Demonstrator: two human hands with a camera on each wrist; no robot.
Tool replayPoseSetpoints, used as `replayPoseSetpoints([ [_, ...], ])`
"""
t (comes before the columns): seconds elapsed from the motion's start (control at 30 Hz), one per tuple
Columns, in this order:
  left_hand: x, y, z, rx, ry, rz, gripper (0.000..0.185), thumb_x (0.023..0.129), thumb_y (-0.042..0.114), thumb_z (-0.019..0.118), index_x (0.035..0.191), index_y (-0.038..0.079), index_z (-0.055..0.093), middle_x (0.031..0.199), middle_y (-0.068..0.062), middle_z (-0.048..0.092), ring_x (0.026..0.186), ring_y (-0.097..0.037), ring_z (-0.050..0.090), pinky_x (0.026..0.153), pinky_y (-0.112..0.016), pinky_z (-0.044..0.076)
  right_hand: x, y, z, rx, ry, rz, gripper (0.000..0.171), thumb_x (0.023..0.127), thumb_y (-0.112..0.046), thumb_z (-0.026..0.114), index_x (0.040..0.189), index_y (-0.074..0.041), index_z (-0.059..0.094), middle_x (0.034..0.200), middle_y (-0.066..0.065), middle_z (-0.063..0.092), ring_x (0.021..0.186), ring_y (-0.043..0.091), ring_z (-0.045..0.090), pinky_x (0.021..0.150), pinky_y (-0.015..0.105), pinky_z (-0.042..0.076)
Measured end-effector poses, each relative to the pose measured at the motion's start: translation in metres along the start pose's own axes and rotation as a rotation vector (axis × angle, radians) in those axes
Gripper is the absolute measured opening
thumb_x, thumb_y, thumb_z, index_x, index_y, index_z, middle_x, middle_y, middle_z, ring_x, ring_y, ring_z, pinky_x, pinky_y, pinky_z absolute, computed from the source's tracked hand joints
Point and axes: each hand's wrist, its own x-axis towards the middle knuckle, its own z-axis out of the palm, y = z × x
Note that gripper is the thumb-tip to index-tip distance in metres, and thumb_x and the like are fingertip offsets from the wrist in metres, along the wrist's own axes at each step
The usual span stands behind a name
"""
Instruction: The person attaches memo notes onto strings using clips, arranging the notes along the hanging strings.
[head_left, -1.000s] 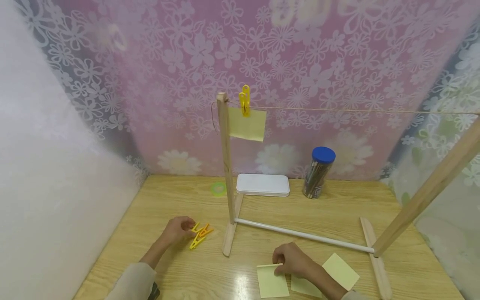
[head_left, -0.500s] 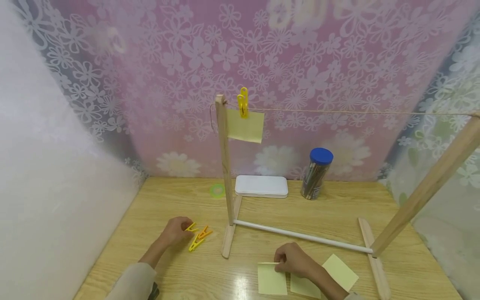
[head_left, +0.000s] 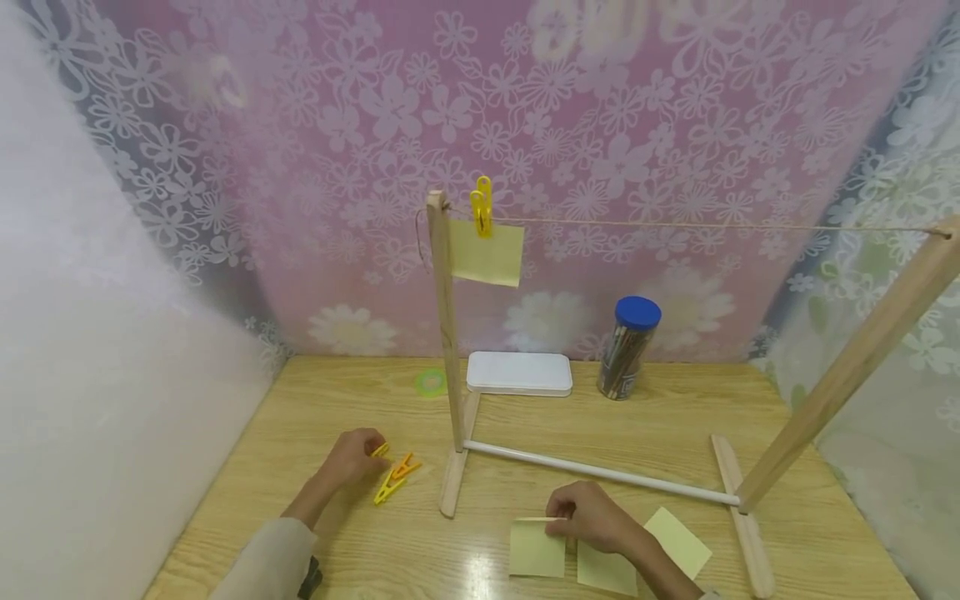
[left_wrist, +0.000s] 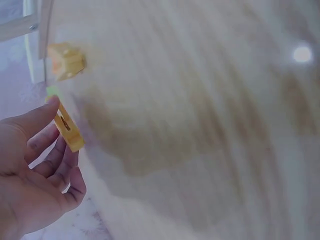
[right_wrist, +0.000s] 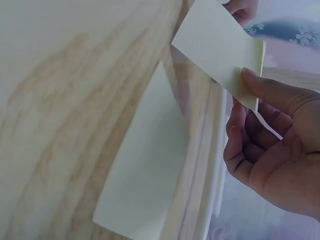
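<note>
My left hand (head_left: 356, 456) pinches a yellow clothespin (left_wrist: 69, 127) between thumb and fingers, low over the table. Just right of it lie an orange clothespin (head_left: 407, 466) and a yellow one. My right hand (head_left: 588, 515) holds a pale yellow paper square (right_wrist: 220, 47) by its folded top edge, thumb on one face and fingers behind. Beneath the right wrist a second paper square (right_wrist: 145, 165) lies on the table, and a third sheet (head_left: 678, 540) sits farther right. Above, another paper square (head_left: 487, 257) hangs from a string, held by a yellow clothespin (head_left: 482, 208).
A wooden post (head_left: 444, 325) on the left and a slanting post (head_left: 847, 367) on the right carry the string (head_left: 675, 223). A white bar (head_left: 600, 475) joins their feet. Behind stand a white case (head_left: 519, 372), a blue-lidded jar (head_left: 628, 350) and a green tape ring (head_left: 431, 382).
My left hand has drawn one yellow clothespin slightly away from the other two. My right hand has lifted the near edge of the paper square, which now appears higher.
</note>
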Motion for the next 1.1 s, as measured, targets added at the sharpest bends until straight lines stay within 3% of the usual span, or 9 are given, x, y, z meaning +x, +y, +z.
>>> replayPoseSetpoints([
  [0.2,0.004,0.014,-0.018,-0.024,0.04,0.04,0.028,0.076,0.012,0.068,0.101,0.002,0.061,0.082,-0.006,0.056,0.068,-0.015,0.049,0.055,-0.028,0.043,-0.003,-0.003,-0.01,0.002,0.02,-0.014,0.013,0.079,-0.025,0.065,0.079,-0.013,0.062,0.076,-0.006,0.058,0.07,0.008,0.053,0.062,0.023,0.045],
  [0.33,0.006,0.028,-0.032,-0.021,0.058,0.089,0.03,0.08,0.018,0.065,0.106,0.003,0.059,0.086,-0.004,0.056,0.071,-0.014,0.049,0.056,-0.026,0.042,-0.003,-0.005,-0.017,-0.015,0.063,-0.026,0.014,0.081,-0.025,0.063,0.081,-0.012,0.06,0.076,-0.003,0.058,0.066,0.008,0.053,0.058,0.024,0.046],
  [0.57,0.008,0.065,-0.058,-0.073,0.102,0.169,0.034,0.084,0.025,0.061,0.109,0.003,0.056,0.089,-0.003,0.057,0.076,-0.016,0.053,0.061,-0.031,0.044,-0.003,-0.009,-0.025,0.09,0.106,-0.003,0.018,0.082,-0.024,0.062,0.088,-0.007,0.058,0.076,0.004,0.058,0.054,0.018,0.057,0.048,0.027,0.048],
  [0.87,0.007,0.113,-0.093,-0.097,0.139,0.216,0.037,0.085,0.032,0.058,0.116,0.013,0.052,0.095,0.002,0.055,0.085,-0.015,0.051,0.069,-0.034,0.042,-0.007,-0.017,-0.04,0.186,0.17,-0.053,0.023,0.082,-0.017,0.062,0.096,0.0,0.056,0.076,0.008,0.062,0.058,0.019,0.06,0.058,0.03,0.05],
  [1.1,0.003,0.154,-0.122,-0.161,0.22,0.373,0.032,0.083,0.024,0.062,0.109,0.007,0.054,0.092,-0.002,0.056,0.083,-0.015,0.05,0.07,-0.036,0.038,-0.006,-0.024,-0.053,0.188,0.256,-0.046,0.024,0.082,-0.019,0.062,0.096,0.0,0.06,0.068,0.003,0.062,0.06,0.015,0.059,0.061,0.029,0.05],
])
